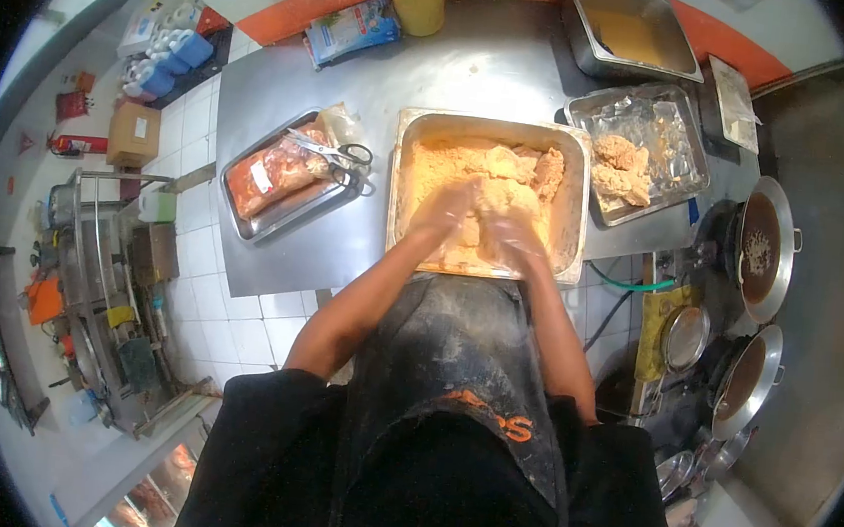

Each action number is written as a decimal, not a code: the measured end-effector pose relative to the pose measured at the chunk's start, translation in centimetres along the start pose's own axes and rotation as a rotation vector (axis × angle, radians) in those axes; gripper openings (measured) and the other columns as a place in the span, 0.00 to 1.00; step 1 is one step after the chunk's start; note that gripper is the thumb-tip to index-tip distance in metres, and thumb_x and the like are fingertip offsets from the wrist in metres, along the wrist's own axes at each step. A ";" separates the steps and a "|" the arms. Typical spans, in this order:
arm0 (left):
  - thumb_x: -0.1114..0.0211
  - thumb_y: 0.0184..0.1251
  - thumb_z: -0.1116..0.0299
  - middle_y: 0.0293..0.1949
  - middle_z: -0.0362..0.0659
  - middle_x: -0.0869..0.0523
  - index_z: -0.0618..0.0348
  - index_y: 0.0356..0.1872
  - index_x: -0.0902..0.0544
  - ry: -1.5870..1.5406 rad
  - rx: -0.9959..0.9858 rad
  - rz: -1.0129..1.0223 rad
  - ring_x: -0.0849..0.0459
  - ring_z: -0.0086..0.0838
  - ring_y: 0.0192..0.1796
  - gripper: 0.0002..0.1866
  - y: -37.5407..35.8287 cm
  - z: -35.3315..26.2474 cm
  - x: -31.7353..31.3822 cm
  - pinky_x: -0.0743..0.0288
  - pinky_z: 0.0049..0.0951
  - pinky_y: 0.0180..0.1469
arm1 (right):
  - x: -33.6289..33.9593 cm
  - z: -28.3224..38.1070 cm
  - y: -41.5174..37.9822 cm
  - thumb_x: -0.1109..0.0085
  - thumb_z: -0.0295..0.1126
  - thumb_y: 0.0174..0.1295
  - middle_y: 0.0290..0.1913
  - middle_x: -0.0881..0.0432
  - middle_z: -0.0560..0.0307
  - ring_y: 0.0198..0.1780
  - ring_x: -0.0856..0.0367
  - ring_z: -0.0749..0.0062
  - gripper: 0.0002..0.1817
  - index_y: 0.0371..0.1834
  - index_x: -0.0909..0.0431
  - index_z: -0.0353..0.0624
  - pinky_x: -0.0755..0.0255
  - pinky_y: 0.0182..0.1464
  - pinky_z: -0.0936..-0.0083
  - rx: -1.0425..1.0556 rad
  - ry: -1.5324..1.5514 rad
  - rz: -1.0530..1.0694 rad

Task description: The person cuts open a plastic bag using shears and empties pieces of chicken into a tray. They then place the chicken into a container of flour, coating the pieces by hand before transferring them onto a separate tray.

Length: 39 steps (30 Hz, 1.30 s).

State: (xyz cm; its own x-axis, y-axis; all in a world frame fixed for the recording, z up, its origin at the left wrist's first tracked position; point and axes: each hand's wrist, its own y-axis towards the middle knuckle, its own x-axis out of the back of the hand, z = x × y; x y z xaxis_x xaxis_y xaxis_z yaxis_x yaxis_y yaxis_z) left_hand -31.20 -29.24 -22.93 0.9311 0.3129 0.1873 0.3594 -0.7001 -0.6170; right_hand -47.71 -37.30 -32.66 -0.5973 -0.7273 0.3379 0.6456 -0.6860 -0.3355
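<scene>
Both of my hands are down in a deep metal tray of orange-tinted breading flour. My left hand, in what looks like a thin clear glove, is smeared by motion at the middle of the flour. To its right, my right hand is equally blurred near the tray's front. A flour-covered lump lies between and just beyond them; whether either hand grips it does not show. One coated chicken piece rests at the tray's right side.
Left on the steel table, a tray holds bagged raw meat with scissors on top. At right are a tray of breaded chicken, a deep pan and woks of oil.
</scene>
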 end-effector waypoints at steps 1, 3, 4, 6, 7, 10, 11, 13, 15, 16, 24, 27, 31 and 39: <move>0.47 0.76 0.41 0.59 0.54 0.18 0.66 0.58 0.21 -0.279 0.055 -0.079 0.21 0.44 0.60 0.33 -1.8 -0.8 0.4 0.30 0.40 0.62 | 1.1 2.5 -1.0 0.52 0.45 0.72 0.35 0.14 0.41 0.39 0.17 0.53 0.24 0.33 0.14 0.34 0.24 0.47 0.58 -0.001 -0.002 0.003; 0.49 0.77 0.40 0.60 0.55 0.20 0.68 0.59 0.22 -0.560 0.120 -0.159 0.22 0.43 0.62 0.35 -2.5 0.4 1.5 0.32 0.39 0.65 | 4.6 11.5 -3.8 0.51 0.50 0.73 0.35 0.15 0.41 0.38 0.19 0.53 0.27 0.38 0.15 0.33 0.24 0.46 0.58 -0.216 -0.055 0.072; 0.50 0.77 0.39 0.64 0.57 0.22 0.67 0.63 0.24 -0.229 0.016 -0.054 0.25 0.43 0.66 0.36 -1.2 2.7 2.4 0.36 0.37 0.69 | 5.2 9.9 -1.0 0.49 0.55 0.71 0.38 0.14 0.40 0.38 0.18 0.51 0.31 0.40 0.16 0.32 0.24 0.47 0.57 -0.354 -0.490 0.164; 0.52 0.78 0.38 0.68 0.58 0.25 0.65 0.67 0.25 0.101 -0.086 0.050 0.27 0.43 0.69 0.37 0.4 5.7 2.4 0.39 0.36 0.73 | 4.3 8.7 -1.6 0.47 0.59 0.69 0.44 0.15 0.34 0.45 0.17 0.46 0.34 0.44 0.16 0.30 0.23 0.49 0.57 -0.213 -0.631 0.208; 0.53 0.78 0.38 0.70 0.58 0.27 0.65 0.70 0.27 0.214 -0.129 0.039 0.29 0.43 0.71 0.38 0.9 6.2 1.7 0.41 0.35 0.74 | 3.8 7.7 -2.0 0.45 0.62 0.66 0.50 0.16 0.28 0.53 0.16 0.41 0.38 0.47 0.17 0.28 0.23 0.52 0.57 -0.066 -0.769 0.247; 0.54 0.78 0.37 0.74 0.57 0.30 0.64 0.73 0.30 0.105 -0.120 0.070 0.31 0.42 0.74 0.40 0.4 3.9 0.5 0.44 0.35 0.76 | 1.7 11.8 -2.0 0.42 0.60 0.66 0.41 0.15 0.35 0.46 0.15 0.53 0.35 0.43 0.16 0.30 0.24 0.48 0.61 -0.220 -0.482 0.113; 0.54 0.78 0.36 0.75 0.57 0.32 0.64 0.73 0.31 -0.117 -0.058 0.116 0.32 0.42 0.74 0.41 -0.6 2.7 0.2 0.44 0.36 0.76 | 2.1 13.4 -2.3 0.42 0.57 0.68 0.37 0.14 0.42 0.42 0.15 0.60 0.31 0.42 0.14 0.32 0.25 0.46 0.64 -0.397 -0.322 0.222; 0.53 0.77 0.35 0.70 0.56 0.25 0.66 0.70 0.27 -0.080 -0.035 0.031 0.27 0.40 0.70 0.41 -2.1 0.8 0.9 0.41 0.35 0.73 | 3.4 11.3 -3.6 0.40 0.51 0.69 0.43 0.13 0.46 0.45 0.17 0.63 0.26 0.46 0.15 0.34 0.26 0.47 0.66 -0.315 -0.068 0.180; 0.52 0.76 0.34 0.64 0.56 0.20 0.67 0.67 0.25 -0.179 0.089 -0.059 0.23 0.40 0.65 0.41 -3.6 -0.6 2.7 0.36 0.37 0.70 | 5.3 7.4 -4.2 0.40 0.50 0.69 0.51 0.15 0.47 0.50 0.18 0.68 0.25 0.52 0.16 0.37 0.26 0.50 0.71 -0.097 0.667 0.000; 0.52 0.76 0.34 0.64 0.56 0.20 0.67 0.67 0.25 -0.180 0.088 -0.059 0.23 0.40 0.65 0.41 -3.0 0.1 2.8 0.36 0.37 0.70 | 6.0 4.1 -3.1 0.40 0.50 0.69 0.51 0.15 0.47 0.50 0.18 0.68 0.25 0.52 0.16 0.37 0.26 0.50 0.71 -0.096 0.666 0.000; 0.46 0.73 0.34 0.50 0.55 0.14 0.69 0.52 0.18 -0.057 -0.182 -0.183 0.18 0.40 0.53 0.38 2.6 4.6 0.1 0.28 0.38 0.57 | 2.0 10.3 -2.2 0.64 0.60 0.76 0.61 0.18 0.39 0.65 0.23 0.51 0.37 0.63 0.23 0.36 0.39 0.70 0.55 -0.159 -0.192 0.048; 0.45 0.72 0.35 0.57 0.61 0.16 0.70 0.58 0.20 -0.196 0.105 -0.152 0.19 0.46 0.62 0.40 -4.4 -2.7 3.1 0.29 0.39 0.63 | 3.0 7.3 -0.8 0.67 0.65 0.76 0.64 0.21 0.35 0.68 0.26 0.45 0.42 0.70 0.28 0.35 0.37 0.70 0.59 -0.177 -0.086 0.042; 0.45 0.72 0.34 0.58 0.62 0.17 0.70 0.58 0.19 0.026 0.063 -0.304 0.19 0.47 0.62 0.40 -1.9 1.7 3.7 0.29 0.39 0.62 | 3.9 10.4 -1.8 0.60 0.70 0.69 0.58 0.19 0.29 0.61 0.21 0.41 0.47 0.56 0.21 0.28 0.33 0.65 0.55 -0.176 -0.381 0.078; 0.46 0.74 0.37 0.61 0.59 0.18 0.71 0.61 0.21 -0.275 -0.033 -0.128 0.21 0.44 0.64 0.40 -4.4 -1.6 2.8 0.32 0.36 0.66 | 3.9 11.3 -2.7 0.43 0.58 0.66 0.34 0.16 0.40 0.38 0.18 0.52 0.31 0.35 0.16 0.34 0.26 0.43 0.58 -0.338 0.007 -0.025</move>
State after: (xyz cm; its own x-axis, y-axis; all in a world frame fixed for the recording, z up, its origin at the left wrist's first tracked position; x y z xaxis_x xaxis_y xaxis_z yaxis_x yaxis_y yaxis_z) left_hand -30.13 -26.29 -18.48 0.8279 0.5591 0.0454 0.4790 -0.6625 -0.5759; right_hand -46.37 -38.05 -20.52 -0.6147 -0.7098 0.3440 0.4375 -0.6697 -0.6001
